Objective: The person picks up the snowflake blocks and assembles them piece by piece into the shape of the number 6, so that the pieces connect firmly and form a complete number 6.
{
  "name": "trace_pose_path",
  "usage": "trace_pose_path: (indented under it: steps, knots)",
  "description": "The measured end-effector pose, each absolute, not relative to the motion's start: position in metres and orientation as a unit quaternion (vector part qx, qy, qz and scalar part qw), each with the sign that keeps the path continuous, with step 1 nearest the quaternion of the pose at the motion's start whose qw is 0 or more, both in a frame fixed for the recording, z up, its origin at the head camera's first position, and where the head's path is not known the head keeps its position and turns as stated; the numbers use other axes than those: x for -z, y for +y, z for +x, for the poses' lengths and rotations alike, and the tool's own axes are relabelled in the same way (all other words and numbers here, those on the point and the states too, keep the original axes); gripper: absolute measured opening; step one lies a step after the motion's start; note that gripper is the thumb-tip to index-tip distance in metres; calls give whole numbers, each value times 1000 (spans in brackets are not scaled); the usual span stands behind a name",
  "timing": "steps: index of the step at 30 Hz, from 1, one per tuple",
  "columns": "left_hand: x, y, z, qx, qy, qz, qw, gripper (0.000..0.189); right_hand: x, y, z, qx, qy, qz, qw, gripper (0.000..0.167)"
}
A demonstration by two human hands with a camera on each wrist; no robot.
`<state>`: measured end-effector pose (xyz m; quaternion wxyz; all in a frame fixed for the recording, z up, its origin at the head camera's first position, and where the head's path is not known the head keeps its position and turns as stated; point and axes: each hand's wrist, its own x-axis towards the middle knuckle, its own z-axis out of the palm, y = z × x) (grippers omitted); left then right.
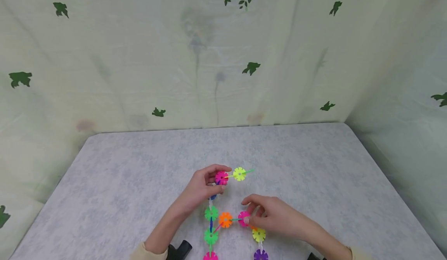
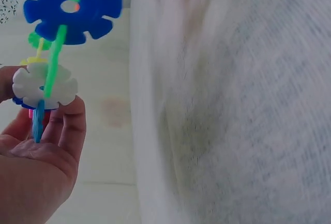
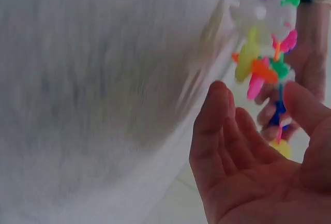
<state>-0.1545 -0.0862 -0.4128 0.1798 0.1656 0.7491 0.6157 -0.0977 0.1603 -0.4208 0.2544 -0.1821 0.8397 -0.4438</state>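
A chain of colourful notched snowflake discs runs in an angular shape between both hands. My left hand [image 1: 202, 188] pinches a pink disc [image 1: 221, 177] at the chain's far corner, thumb below and fingers above. A yellow disc [image 1: 239, 174] with a green piece at its end sticks out to the right of it. In the left wrist view, a blue disc [image 2: 72, 6] and a white disc [image 2: 46, 84] belong to the near strand. My right hand [image 1: 274, 215] has its thumb and fingers parted beside another pink disc [image 1: 243, 218], overlapping it in the head view.
Green discs [image 1: 211, 213] line the left strand, an orange disc [image 1: 225, 219] sits on the crosspiece, and yellow [image 1: 259, 234] and purple [image 1: 260, 254] discs run down the right. Underneath is a grey table [image 1: 139, 167], with a pale curtain [image 1: 139, 58] behind it.
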Motion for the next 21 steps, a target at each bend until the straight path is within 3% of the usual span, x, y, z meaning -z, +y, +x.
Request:
trace_pose_path:
  steps: [4, 10, 18, 21]
  knots:
    - [413, -89, -153, -610, 753, 164, 186, 45, 425, 154, -90, 428, 838, -193, 279, 36]
    - [418, -92, -151, -608, 762, 154, 164, 38, 427, 152, -89, 429, 841, -186, 273, 36]
    - [422, -98, -157, -499, 846, 183, 45, 38, 422, 151, -100, 484, 824, -161, 246, 35]
    - [419, -100, -166, -479, 854, 199, 32, 40, 420, 149, -109, 497, 821, -156, 235, 33]
